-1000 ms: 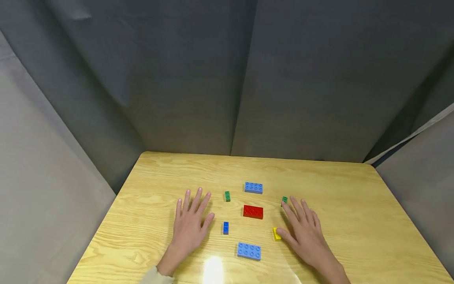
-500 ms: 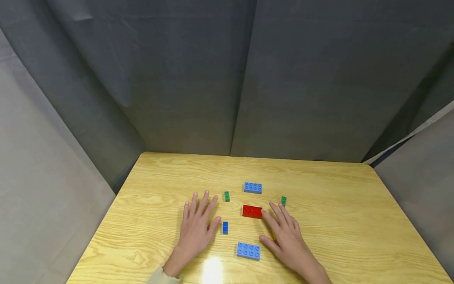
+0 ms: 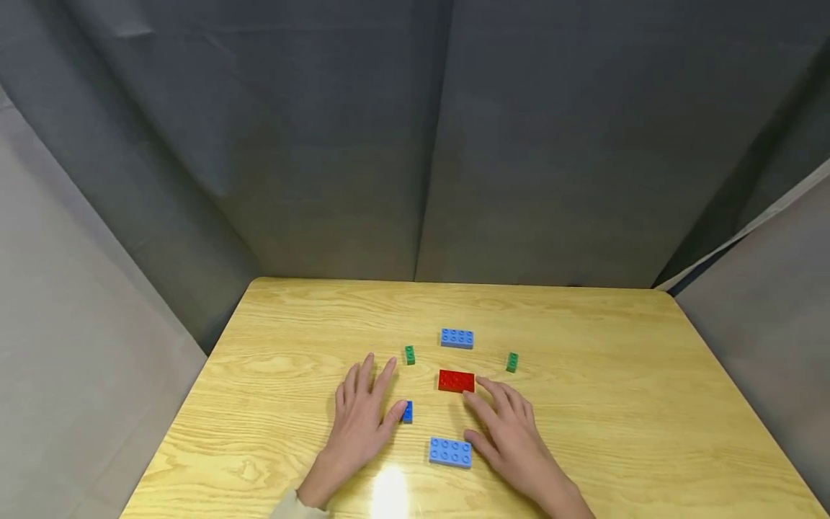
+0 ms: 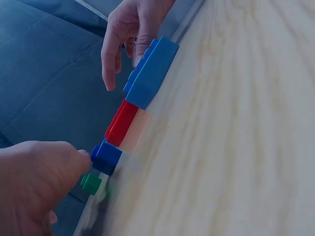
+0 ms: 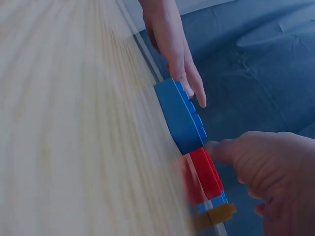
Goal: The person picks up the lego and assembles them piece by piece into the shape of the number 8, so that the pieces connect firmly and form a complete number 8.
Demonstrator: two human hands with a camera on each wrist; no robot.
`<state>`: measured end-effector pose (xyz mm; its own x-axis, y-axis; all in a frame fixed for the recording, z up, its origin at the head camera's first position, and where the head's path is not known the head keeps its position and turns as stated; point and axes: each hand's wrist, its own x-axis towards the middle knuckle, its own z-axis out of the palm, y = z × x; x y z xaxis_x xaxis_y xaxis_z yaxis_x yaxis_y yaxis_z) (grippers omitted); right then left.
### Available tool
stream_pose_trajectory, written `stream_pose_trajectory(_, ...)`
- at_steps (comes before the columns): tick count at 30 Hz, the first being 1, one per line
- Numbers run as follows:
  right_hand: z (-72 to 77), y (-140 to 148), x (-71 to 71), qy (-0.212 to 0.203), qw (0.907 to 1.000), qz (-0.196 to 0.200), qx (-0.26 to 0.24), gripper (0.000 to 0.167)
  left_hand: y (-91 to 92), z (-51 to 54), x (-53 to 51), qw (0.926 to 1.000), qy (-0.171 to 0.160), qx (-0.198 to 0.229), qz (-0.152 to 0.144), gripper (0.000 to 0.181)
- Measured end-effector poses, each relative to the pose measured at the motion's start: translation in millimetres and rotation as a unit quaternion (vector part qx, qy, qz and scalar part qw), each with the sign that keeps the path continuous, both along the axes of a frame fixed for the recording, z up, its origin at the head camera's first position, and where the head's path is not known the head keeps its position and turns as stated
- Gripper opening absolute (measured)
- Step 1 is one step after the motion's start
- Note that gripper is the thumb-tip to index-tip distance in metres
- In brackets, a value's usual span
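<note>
My left hand (image 3: 357, 422) is spread palm down, with its thumb over part of a small dark-blue toy brick (image 3: 408, 413); contact is unclear. My right hand (image 3: 515, 440) has loosely bent fingers and grips nothing. Its fingertips are at the right end of a red toy brick (image 3: 457, 381); whether they touch it I cannot tell. Its thumb is beside the right end of a larger light-blue brick (image 3: 450, 453). In the right wrist view a yellow brick (image 5: 216, 216) lies beyond the red one; the right hand hides it from the head view.
Farther back lies another light-blue brick (image 3: 457, 339). One small green brick (image 3: 410, 355) is at the back left, a second green brick (image 3: 512, 362) at the back right. Everything lies on a wooden table (image 3: 616, 360), with grey curtains (image 3: 324, 144) around it.
My right hand has moved left from the yellow brick to the red brick, covering the yellow one. My left hand has shifted right, its thumb now over the small dark-blue brick.
</note>
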<state>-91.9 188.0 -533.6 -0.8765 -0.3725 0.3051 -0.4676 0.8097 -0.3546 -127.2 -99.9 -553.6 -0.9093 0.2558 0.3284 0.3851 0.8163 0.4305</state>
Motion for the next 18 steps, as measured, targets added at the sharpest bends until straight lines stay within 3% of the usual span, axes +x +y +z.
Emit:
stream_pose_trajectory(4, 0.8, -4, 2.1, 0.006, 0.9999, -0.002, -0.010, 0.039, 1.1, 0.0, 1.2, 0.9981, -0.041, 0.045, 0.006, 0.066)
stream_pose_trajectory(9, 2.9, -6, 6.4, -0.037, 0.9983, 0.009, -0.043, 0.033, 2.5, -2.2, 1.2, 0.9924, -0.081, 0.092, 0.013, 0.063)
stream_pose_trajectory(14, 2.0, -11, 9.1, -0.102, 0.9920, 0.033, -0.067, 0.039, 3.9, -5.0, 1.6, 0.9884, -0.093, 0.120, 0.000, 0.062)
stream_pose_trajectory(18, 1.0, -11, 11.2, -0.123, 0.9894, 0.054, -0.054, 0.052, 5.3, -5.9, 1.0, 0.9876, -0.091, 0.128, -0.003, 0.064)
